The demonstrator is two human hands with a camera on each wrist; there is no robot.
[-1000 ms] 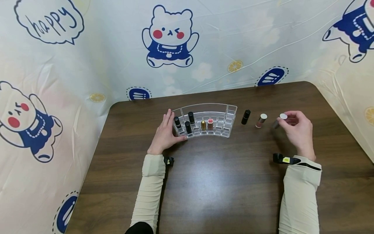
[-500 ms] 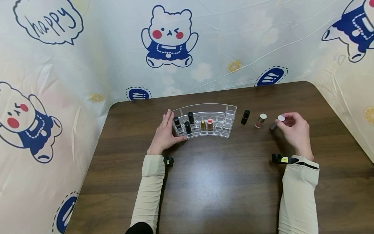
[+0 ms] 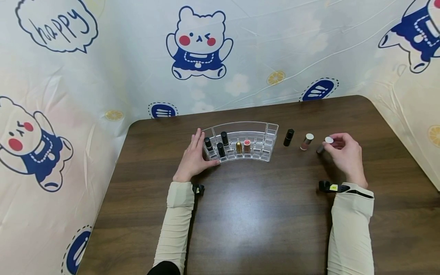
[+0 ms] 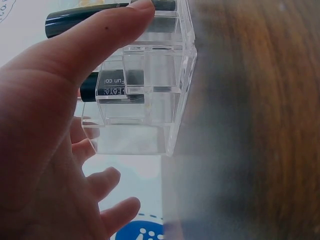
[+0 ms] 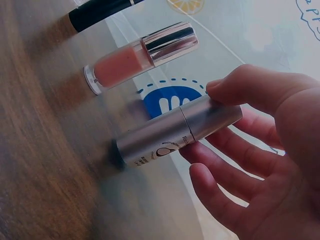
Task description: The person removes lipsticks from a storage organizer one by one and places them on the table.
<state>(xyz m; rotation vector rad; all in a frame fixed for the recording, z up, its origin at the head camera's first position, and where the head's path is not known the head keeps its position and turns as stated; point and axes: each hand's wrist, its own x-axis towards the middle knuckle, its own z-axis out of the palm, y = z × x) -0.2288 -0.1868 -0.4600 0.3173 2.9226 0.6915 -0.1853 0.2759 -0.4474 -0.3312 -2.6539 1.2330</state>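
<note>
My left hand (image 3: pixel 191 156) rests against the left end of a clear lipstick organizer (image 3: pixel 240 124), fingers extended along its side and thumb at its front corner. Three black tubes (image 3: pixel 225 138), a gold tube (image 3: pixel 239 147) and a reddish-topped tube (image 3: pixel 247 146) stand in its slots. Between thumb and fingers, my right hand (image 3: pixel 347 154) pinches the cap of a silver lip tube (image 5: pixel 157 137), which tilts in the right wrist view. Whether its base touches the table cannot be told. Left of it stands a pink lip gloss (image 5: pixel 122 65) with a shiny silver cap.
A black tube (image 3: pixel 288 137) stands between the organizer and the lip gloss. The brown wooden table (image 3: pixel 261 229) ends at the back against a printed cloth (image 3: pixel 130 57) with bear figures, which also hangs at both sides.
My right hand has shifted slightly left and a little nearer with the silver lip tube, toward the lip gloss. The left hand and the organizer have stayed in place.
</note>
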